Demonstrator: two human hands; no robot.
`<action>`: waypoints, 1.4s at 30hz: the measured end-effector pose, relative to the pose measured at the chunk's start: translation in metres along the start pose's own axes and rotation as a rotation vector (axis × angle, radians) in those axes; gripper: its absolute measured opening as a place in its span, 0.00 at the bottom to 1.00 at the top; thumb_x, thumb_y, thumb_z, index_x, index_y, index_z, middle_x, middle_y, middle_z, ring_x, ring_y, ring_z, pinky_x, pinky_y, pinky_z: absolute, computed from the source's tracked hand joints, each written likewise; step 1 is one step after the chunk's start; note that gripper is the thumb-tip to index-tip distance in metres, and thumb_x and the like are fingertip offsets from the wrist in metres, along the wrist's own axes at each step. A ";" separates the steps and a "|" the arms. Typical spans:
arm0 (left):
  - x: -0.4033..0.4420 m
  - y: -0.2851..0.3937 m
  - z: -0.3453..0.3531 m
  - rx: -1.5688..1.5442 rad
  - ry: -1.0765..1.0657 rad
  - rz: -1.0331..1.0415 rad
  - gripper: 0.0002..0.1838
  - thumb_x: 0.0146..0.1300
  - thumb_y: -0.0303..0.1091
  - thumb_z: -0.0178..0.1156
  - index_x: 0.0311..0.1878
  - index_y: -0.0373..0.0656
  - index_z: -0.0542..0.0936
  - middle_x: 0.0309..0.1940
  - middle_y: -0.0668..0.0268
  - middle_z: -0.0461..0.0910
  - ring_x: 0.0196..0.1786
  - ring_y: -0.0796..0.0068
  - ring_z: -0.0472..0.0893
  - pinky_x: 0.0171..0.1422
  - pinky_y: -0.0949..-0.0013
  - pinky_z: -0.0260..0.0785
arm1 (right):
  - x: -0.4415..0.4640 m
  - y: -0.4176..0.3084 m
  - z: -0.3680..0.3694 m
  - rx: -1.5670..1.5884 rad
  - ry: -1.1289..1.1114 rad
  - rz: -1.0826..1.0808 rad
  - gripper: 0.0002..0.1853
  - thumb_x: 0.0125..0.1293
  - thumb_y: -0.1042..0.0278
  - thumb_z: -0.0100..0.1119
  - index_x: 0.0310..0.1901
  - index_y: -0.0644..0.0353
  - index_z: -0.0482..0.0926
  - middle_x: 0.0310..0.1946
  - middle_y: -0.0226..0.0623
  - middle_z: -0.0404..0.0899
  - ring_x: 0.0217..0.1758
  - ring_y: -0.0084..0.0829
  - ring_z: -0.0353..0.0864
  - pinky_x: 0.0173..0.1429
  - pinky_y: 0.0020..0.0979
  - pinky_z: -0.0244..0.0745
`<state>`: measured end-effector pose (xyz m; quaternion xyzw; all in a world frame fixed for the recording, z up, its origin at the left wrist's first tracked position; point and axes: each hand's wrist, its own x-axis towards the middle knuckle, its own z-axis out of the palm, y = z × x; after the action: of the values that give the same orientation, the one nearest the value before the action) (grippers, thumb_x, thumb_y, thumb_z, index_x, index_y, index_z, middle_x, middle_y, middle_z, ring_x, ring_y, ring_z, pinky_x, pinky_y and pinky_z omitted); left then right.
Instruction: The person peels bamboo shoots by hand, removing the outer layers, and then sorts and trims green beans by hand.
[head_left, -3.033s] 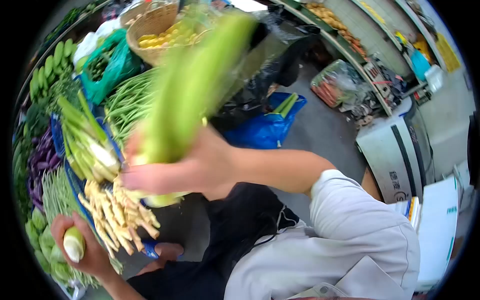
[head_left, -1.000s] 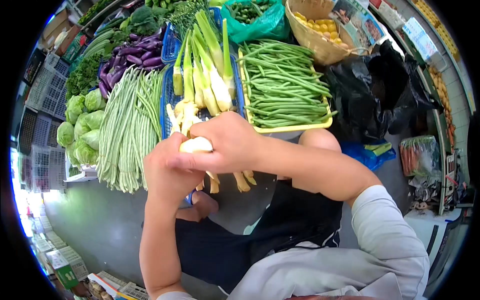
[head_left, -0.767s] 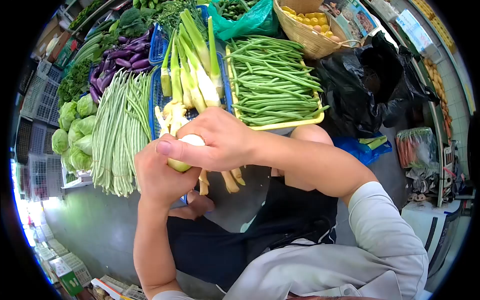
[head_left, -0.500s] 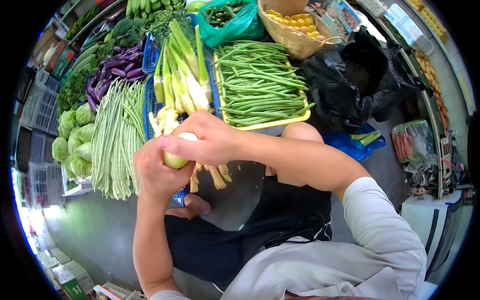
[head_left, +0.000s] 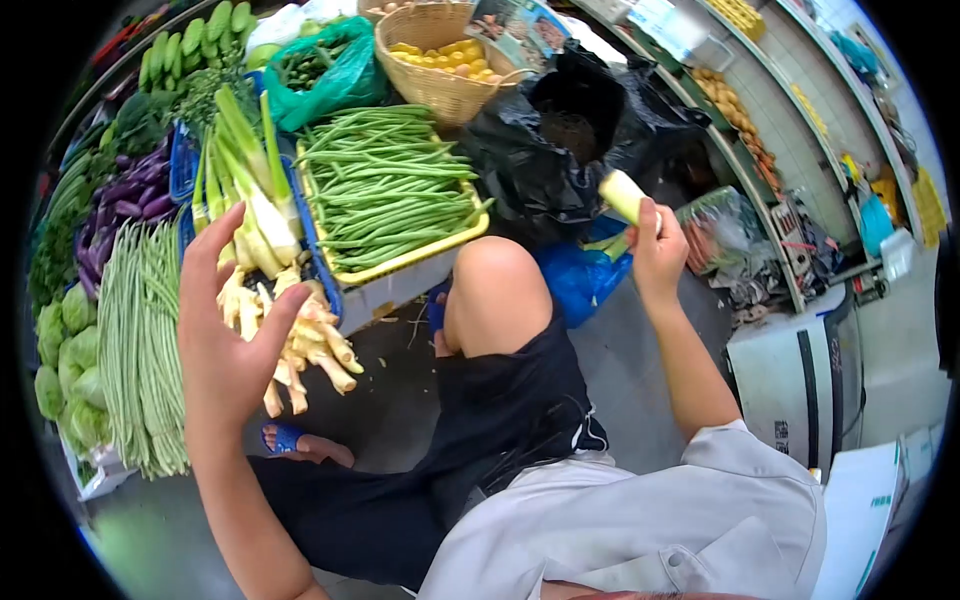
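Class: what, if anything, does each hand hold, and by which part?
Right hand: a pale green, cylindrical vegetable stalk, by its near end. Left hand: nothing.

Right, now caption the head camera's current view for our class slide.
Right hand holding a vegetable, left hand open near pale roots, beans heaped in a tray.

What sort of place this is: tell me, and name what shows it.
Probably a greengrocer's shop or market stall: green beans, purple eggplants and pale long beans are heaped separately, close together, in quantities that look more like stock than home cooking.
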<state>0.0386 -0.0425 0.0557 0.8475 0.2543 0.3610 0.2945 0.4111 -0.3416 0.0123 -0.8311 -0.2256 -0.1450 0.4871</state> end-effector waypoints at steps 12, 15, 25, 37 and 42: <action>-0.010 0.007 0.010 0.188 -0.011 0.089 0.30 0.64 0.34 0.73 0.68 0.45 0.78 0.70 0.56 0.73 0.71 0.55 0.75 0.69 0.57 0.73 | 0.041 0.160 0.008 -0.549 -0.178 -0.226 0.24 0.72 0.50 0.69 0.55 0.64 0.84 0.43 0.51 0.89 0.44 0.43 0.91 0.51 0.39 0.83; -0.008 0.005 0.015 0.205 -0.048 0.071 0.25 0.64 0.33 0.73 0.64 0.43 0.80 0.65 0.55 0.78 0.67 0.55 0.78 0.68 0.58 0.73 | 0.017 0.016 0.032 -0.040 -0.252 -0.321 0.17 0.70 0.63 0.70 0.56 0.62 0.84 0.47 0.45 0.88 0.46 0.44 0.89 0.55 0.41 0.82; 0.025 -0.009 0.050 0.127 -0.140 0.060 0.19 0.65 0.34 0.73 0.58 0.43 0.84 0.61 0.55 0.81 0.64 0.52 0.81 0.69 0.57 0.72 | 0.017 -0.105 0.227 -0.519 -1.104 -0.983 0.50 0.49 0.48 0.84 0.72 0.62 0.73 0.74 0.46 0.68 0.78 0.47 0.66 0.76 0.44 0.70; 0.065 -0.037 0.064 0.199 -0.273 -0.067 0.22 0.68 0.35 0.71 0.64 0.45 0.81 0.66 0.61 0.79 0.70 0.63 0.78 0.74 0.56 0.69 | 0.072 -0.090 0.286 -0.124 -1.305 -0.779 0.32 0.54 0.60 0.77 0.62 0.58 0.83 0.49 0.49 0.87 0.54 0.50 0.85 0.60 0.44 0.79; 0.086 -0.029 0.086 0.216 -0.335 -0.055 0.28 0.64 0.37 0.74 0.66 0.43 0.79 0.65 0.52 0.80 0.70 0.49 0.77 0.75 0.55 0.67 | 0.079 -0.084 0.291 -0.006 -1.295 -0.718 0.30 0.59 0.62 0.75 0.63 0.58 0.82 0.50 0.49 0.87 0.53 0.48 0.86 0.59 0.43 0.79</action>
<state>0.1496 0.0058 0.0270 0.9152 0.2620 0.1772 0.2497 0.4415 -0.0335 -0.0297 -0.6265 -0.7254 0.2234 0.1770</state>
